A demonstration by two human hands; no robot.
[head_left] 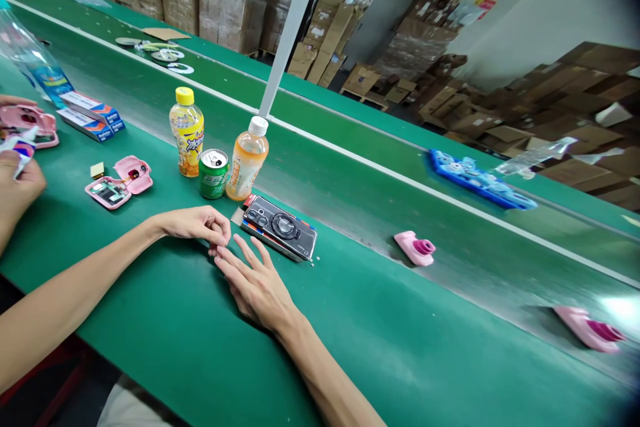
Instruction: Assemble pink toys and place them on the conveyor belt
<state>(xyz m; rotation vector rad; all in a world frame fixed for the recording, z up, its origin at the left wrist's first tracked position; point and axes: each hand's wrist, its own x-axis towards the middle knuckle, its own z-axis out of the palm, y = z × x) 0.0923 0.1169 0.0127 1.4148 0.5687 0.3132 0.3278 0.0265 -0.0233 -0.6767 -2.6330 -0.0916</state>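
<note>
My left hand (199, 224) rests at the middle of the green table with its fingers curled and pinched together. Whatever is between those fingertips, if anything, is too small to make out. My right hand (260, 288) lies palm down with fingers stretched apart, its index fingertip meeting the left fingertips. Just beyond them, a dark phone (283, 227) with a ring on its back lies on a flat box, with small white crumbs beside it. To the left lies an opened pink toy camera (137, 177), its circuit board (111, 192) exposed in one half.
A green can (213, 175), a yellow-capped bottle (187, 133) and a white-capped bottle (249, 159) stand behind my hands. At left, a co-worker's hand (17, 187) holds a glue tube by a pink shell. Pink cameras (415, 249) and a blue tray (480, 180) lie on the belt.
</note>
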